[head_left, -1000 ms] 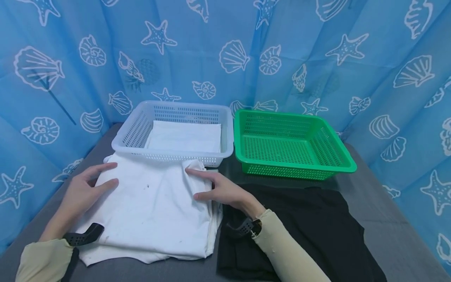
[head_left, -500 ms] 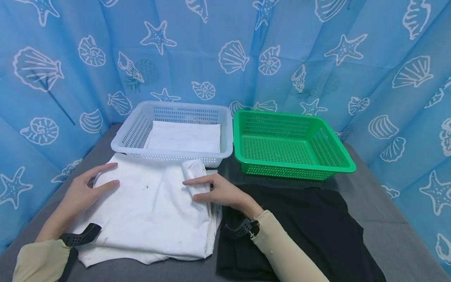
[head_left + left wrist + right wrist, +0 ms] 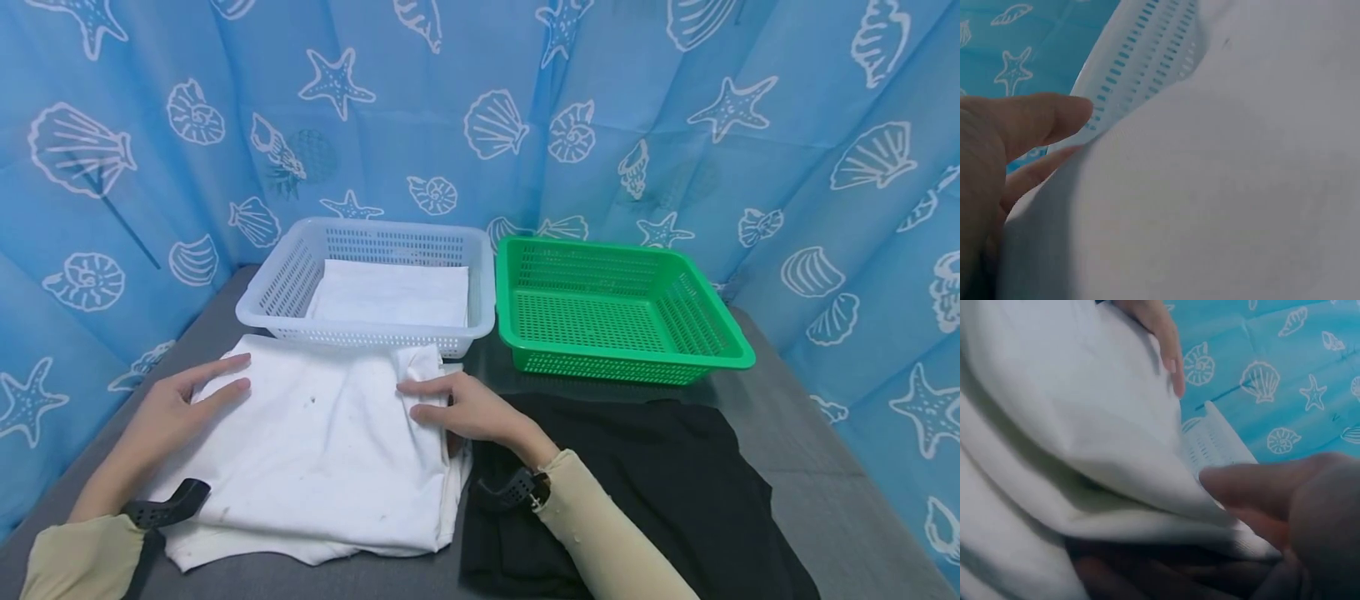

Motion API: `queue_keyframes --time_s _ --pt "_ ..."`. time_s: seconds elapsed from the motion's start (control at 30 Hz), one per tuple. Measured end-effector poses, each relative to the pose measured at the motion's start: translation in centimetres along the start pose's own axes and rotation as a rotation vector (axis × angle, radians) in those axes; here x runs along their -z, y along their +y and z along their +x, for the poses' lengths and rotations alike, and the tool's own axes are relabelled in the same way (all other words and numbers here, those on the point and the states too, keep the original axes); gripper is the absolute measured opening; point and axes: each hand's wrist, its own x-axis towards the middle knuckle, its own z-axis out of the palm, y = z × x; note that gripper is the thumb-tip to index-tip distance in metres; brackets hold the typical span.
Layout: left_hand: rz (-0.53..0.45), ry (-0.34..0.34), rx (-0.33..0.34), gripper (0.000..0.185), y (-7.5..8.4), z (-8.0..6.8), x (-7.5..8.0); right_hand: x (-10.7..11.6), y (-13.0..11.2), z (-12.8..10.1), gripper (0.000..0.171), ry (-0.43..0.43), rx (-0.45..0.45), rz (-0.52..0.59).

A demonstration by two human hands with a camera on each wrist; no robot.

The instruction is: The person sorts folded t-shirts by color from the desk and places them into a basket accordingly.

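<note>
Right hand (image 3: 468, 408) grip: pinching white shirt (image 3: 322, 442) edge | left hand (image 3: 168, 408): flat, fingers straight, resting on shirt

The head camera looks forward and down over the whole table (image 3: 787, 467), facing the blue curtain (image 3: 480, 100). Both wrist cameras sit very close, almost against the white garment (image 3: 322, 433), looking along it from opposite sides. All three share that cloth and the white basket (image 3: 292, 283) behind it.
</note>
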Motion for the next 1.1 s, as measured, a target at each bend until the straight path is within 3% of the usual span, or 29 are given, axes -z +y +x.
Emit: queue_keyframes --time_s 0.3,0.5,0.7,1.1 --pt "-0.023 -0.090 0.031 0.073 0.22 -0.07 -0.04 -0.29 -0.33 0.03 0.054 0.001 -0.073 0.174" --pt "-0.025 -0.092 0.017 0.072 0.32 -0.07 -0.03 -0.35 -0.33 0.06 0.058 0.016 -0.058 0.163" --pt "-0.060 -0.144 0.064 0.074 0.47 -0.06 -0.18 -0.44 -0.27 0.07 0.057 0.019 -0.061 0.153" --pt "-0.024 -0.177 0.066 0.084 0.26 0.02 -0.26 -0.88 -0.21 0.10 0.072 0.066 -0.060 0.171"
